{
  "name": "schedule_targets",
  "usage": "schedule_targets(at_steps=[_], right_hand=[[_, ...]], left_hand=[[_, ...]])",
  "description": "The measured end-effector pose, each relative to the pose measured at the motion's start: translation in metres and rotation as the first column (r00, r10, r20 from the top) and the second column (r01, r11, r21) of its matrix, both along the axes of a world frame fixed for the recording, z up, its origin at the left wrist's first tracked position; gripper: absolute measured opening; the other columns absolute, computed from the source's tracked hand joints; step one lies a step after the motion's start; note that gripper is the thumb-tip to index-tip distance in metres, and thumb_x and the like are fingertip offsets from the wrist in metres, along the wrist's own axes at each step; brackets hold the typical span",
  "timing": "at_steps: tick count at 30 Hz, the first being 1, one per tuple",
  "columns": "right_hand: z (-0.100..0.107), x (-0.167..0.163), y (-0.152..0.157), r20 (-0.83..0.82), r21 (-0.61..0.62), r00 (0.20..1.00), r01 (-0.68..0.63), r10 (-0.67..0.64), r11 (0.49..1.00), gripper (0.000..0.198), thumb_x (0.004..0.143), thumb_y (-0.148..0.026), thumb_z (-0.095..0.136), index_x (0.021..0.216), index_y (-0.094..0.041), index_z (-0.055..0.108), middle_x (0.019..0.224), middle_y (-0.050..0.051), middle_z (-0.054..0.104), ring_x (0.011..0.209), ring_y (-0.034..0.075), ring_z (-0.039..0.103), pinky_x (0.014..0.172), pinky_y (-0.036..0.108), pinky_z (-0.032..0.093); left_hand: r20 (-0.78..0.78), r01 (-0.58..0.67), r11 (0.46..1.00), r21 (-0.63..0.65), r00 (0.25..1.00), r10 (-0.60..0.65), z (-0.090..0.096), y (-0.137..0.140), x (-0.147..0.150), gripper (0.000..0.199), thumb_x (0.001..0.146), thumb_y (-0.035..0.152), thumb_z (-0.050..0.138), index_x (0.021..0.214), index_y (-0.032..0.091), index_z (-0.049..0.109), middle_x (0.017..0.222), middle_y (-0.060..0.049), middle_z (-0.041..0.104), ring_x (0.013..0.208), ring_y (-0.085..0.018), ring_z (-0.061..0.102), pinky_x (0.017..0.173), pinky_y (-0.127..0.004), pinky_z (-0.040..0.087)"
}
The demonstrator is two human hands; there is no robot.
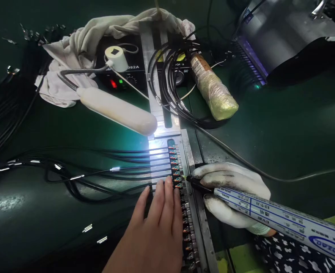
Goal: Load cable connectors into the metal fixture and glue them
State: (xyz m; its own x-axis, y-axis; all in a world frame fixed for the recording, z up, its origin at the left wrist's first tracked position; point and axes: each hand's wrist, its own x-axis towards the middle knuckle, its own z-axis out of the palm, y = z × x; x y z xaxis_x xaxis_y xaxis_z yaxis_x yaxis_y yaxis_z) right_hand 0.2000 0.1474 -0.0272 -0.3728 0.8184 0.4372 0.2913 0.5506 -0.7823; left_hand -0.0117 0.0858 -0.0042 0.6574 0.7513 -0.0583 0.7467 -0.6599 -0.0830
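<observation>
My bare left hand (158, 222) lies over the metal fixture (159, 163), its fingers stretched out. Their tips rest by a row of small connectors (175, 163) at the ends of black cables (124, 151). A white-gloved right hand, mine (235, 193), is wrapped around a long printed glue tube (269, 214) marked 50ML and UV. The tube's black nozzle (200, 185) points left, its tip at the connectors just beside my left fingertips. Further connectors (188, 239) line the fixture's lower part, partly hidden by my left hand.
A white lamp (118, 110) on a bendable neck shines onto the fixture. Behind it stand a black control box (113, 77) with lit switches and a draped cloth (107, 28). Coiled cables (167, 83) and a plastic-wrapped roll (213, 87) lie nearby. A dark metal machine (292, 34) stands back right.
</observation>
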Motion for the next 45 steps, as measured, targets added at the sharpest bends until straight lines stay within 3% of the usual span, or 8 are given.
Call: schedule_targets(at_steps=[15,22,27,32,45], right_hand=[[0.001,0.0,-0.004,-0.013,0.01,1.0,0.022,-0.022,1.0,0.028,0.076,-0.018,0.077,0.102,-0.015,0.068,0.109,0.01,0.071,0.097,0.023,0.069,0.088,0.035,0.059],[0.013,0.005,-0.019,-0.044,0.01,0.998,0.053,-0.053,0.999,0.029,0.076,-0.015,0.074,0.104,-0.013,0.066,0.111,0.011,0.07,0.101,0.025,0.068,0.088,0.038,0.059],[0.005,-0.001,-0.021,0.054,0.059,0.996,0.068,-0.071,0.996,0.024,0.076,-0.02,0.074,0.099,-0.017,0.068,0.103,0.009,0.073,0.091,0.023,0.072,0.083,0.035,0.06],[-0.002,-0.005,-0.018,0.044,0.078,0.996,0.072,-0.076,0.994,0.024,0.076,-0.021,0.074,0.099,-0.017,0.067,0.101,0.008,0.073,0.091,0.021,0.072,0.083,0.033,0.06],[0.0,-0.003,-0.018,0.038,0.059,0.998,0.05,-0.053,0.997,0.025,0.074,-0.021,0.076,0.097,-0.017,0.068,0.1,0.008,0.074,0.09,0.022,0.072,0.083,0.034,0.06]], left_hand=[[-0.01,0.002,1.0,0.02,1.0,-0.002,-0.002,-0.003,0.0,0.051,0.094,0.035,0.039,0.133,0.006,0.056,0.141,-0.019,0.054,0.133,-0.036,0.047,0.107,-0.051,0.035],[-0.009,0.098,0.995,-0.01,0.995,-0.098,0.004,-0.005,-0.004,0.046,0.092,0.03,0.044,0.129,0.008,0.061,0.138,-0.016,0.058,0.136,-0.034,0.043,0.112,-0.045,0.03],[0.007,0.003,1.0,-0.011,1.0,-0.003,0.0,-0.015,-0.004,0.051,0.097,0.038,0.036,0.133,0.009,0.058,0.143,-0.015,0.054,0.137,-0.033,0.043,0.111,-0.049,0.032],[0.05,-0.09,0.996,0.019,0.995,0.089,-0.011,-0.022,0.003,0.059,0.097,0.048,0.035,0.132,0.006,0.057,0.143,-0.019,0.053,0.136,-0.034,0.043,0.11,-0.049,0.035],[0.047,-0.065,0.998,0.001,0.997,0.065,-0.009,-0.021,0.005,0.055,0.096,0.04,0.039,0.132,0.002,0.055,0.141,-0.022,0.052,0.135,-0.036,0.045,0.106,-0.05,0.041]])
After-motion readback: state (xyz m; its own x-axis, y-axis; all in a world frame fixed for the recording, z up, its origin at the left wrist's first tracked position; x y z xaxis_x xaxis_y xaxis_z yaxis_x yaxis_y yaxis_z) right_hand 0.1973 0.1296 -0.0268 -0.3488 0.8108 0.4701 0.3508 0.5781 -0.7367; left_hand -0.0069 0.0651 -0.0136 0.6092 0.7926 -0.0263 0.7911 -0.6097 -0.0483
